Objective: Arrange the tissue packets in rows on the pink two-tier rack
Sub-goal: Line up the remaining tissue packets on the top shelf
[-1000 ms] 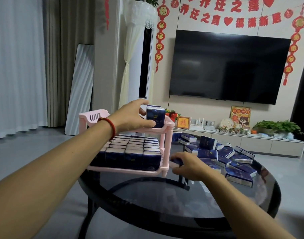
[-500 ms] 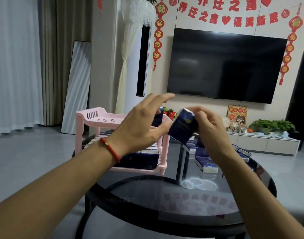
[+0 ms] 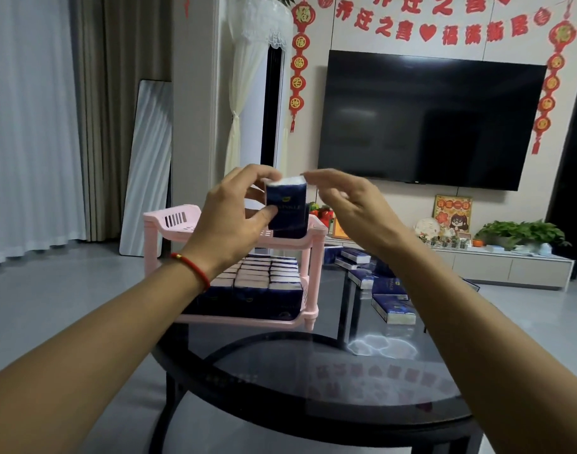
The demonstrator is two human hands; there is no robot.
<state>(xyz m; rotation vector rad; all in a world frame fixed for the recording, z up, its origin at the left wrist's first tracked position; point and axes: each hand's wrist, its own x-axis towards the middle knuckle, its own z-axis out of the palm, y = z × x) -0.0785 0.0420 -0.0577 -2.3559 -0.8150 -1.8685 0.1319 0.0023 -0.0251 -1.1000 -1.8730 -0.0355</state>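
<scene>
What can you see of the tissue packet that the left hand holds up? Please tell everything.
The tissue packet is a small dark blue block with a glossy plastic-looking wrap, a small yellow mark and pale lettering on its front, and a white top end. It stands upright above the top tier of the pink rack. The left hand pinches it; the right hand has a fingertip at its top corner.

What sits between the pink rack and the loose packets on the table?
In the head view, only bare dark glass tabletop separates the rack from the nearest loose packets; nothing stands there.
</scene>
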